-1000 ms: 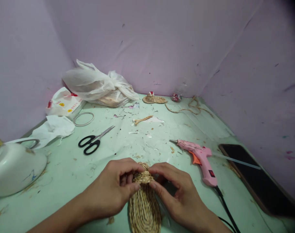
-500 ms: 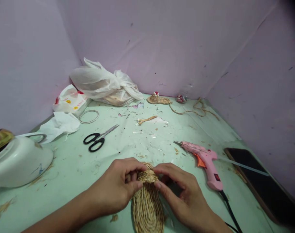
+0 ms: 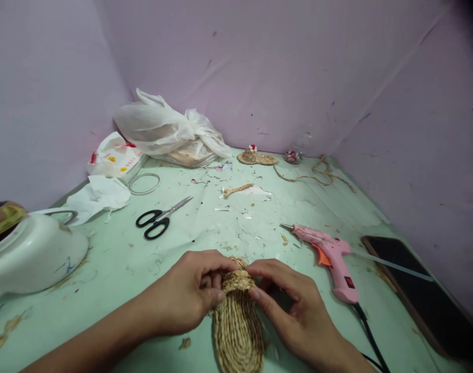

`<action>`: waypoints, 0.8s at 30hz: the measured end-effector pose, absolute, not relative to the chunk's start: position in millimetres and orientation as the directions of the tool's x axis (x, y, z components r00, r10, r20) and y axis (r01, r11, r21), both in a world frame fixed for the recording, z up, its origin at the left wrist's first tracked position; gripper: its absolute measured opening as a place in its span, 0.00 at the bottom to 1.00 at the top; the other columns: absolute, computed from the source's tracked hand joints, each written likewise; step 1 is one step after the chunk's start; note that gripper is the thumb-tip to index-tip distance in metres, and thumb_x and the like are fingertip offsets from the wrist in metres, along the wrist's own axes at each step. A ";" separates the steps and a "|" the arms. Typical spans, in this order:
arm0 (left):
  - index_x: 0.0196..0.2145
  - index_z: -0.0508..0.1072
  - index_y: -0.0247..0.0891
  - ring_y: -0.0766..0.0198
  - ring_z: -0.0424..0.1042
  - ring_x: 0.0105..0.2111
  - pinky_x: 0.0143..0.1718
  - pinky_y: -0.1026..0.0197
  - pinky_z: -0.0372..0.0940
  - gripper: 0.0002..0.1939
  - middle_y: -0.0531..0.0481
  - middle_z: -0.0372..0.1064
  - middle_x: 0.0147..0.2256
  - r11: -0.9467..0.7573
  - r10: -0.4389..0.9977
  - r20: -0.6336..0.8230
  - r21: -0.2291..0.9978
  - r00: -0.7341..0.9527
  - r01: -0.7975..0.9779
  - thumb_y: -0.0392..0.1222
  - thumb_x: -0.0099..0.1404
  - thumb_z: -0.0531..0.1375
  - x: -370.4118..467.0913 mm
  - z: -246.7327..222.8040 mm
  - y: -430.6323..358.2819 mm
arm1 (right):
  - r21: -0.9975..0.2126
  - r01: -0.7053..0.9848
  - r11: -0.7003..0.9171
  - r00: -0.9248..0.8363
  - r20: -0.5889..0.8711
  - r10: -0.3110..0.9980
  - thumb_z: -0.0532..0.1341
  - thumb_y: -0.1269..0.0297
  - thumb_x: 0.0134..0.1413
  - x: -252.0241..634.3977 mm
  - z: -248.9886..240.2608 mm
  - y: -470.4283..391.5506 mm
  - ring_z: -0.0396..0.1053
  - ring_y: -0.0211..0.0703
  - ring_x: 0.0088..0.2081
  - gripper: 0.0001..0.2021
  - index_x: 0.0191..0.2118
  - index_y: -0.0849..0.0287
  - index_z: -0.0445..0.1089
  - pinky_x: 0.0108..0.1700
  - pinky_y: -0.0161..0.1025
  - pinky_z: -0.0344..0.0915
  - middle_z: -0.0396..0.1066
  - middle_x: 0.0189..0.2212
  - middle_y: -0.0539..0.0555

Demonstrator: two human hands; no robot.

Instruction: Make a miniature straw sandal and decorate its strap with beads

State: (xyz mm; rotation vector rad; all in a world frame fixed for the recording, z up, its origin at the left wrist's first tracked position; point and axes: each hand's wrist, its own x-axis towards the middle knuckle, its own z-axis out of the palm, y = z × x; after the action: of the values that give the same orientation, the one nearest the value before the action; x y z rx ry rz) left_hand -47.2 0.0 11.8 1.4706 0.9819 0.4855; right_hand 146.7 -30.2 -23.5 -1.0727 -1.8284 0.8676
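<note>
A small woven straw slipper (image 3: 239,331) lies at the front middle of the table, its rounded sole toward me. A braided strap (image 3: 238,280) crosses over its upper part. My left hand (image 3: 193,290) grips the strap's left side, with the thumb low and the forefinger on top. On the other side, my right hand (image 3: 294,300) pinches the strap's right edge between thumb and forefinger. Part of the slipper's far end is hidden by my fingers. To the right of my right hand lies a pink glue gun (image 3: 339,259) with an orange trigger and a clear glue stick.
Black-handled scissors (image 3: 163,217) lie left of centre. A white bowl (image 3: 34,254) stands at the left edge, a dark phone (image 3: 418,295) at the right. Behind are a plastic bag (image 3: 170,129), a finished-looking slipper (image 3: 256,157) with beads, and a twisted cord (image 3: 325,178).
The left thumb has slid slightly left along the strap's edge. Both hands keep their hold on the slipper, and the view has shifted a little.
</note>
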 end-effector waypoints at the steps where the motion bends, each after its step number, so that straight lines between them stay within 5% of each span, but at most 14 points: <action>1: 0.38 0.73 0.34 0.67 0.57 0.25 0.26 0.62 0.55 0.15 0.52 0.60 0.28 0.088 0.799 -0.243 0.952 0.550 0.293 0.37 0.52 0.56 -47.3 12.3 -0.1 | -0.856 0.333 0.396 -0.295 0.305 0.906 0.59 0.72 0.53 146.8 -23.4 -30.7 0.69 0.36 0.31 0.10 0.42 0.58 0.68 0.32 0.36 0.69 0.71 0.36 0.54; 10: 0.39 0.72 0.34 0.67 0.56 0.25 0.27 0.63 0.53 0.15 0.56 0.57 0.23 0.211 0.759 -0.343 0.934 0.554 0.289 0.41 0.52 0.59 -50.4 11.7 3.2 | -0.882 0.321 0.344 -0.262 0.267 0.927 0.60 0.71 0.53 146.1 -22.6 -30.6 0.68 0.34 0.29 0.09 0.41 0.58 0.69 0.31 0.34 0.68 0.71 0.36 0.53; 24: 0.42 0.73 0.36 0.61 0.63 0.29 0.32 0.57 0.59 0.17 0.48 0.68 0.31 0.078 0.838 -0.296 0.896 0.458 0.436 0.43 0.55 0.56 -45.2 7.2 -0.6 | -0.886 0.385 0.260 -0.224 0.183 0.957 0.59 0.69 0.52 144.3 -22.5 -30.2 0.67 0.35 0.27 0.08 0.39 0.59 0.70 0.29 0.35 0.66 0.72 0.33 0.52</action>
State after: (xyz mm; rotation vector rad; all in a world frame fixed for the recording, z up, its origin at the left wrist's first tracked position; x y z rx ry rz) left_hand -45.2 -0.6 7.2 1.5488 1.1538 0.4332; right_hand 144.3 -30.2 -22.5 -1.2338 -1.7558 0.9318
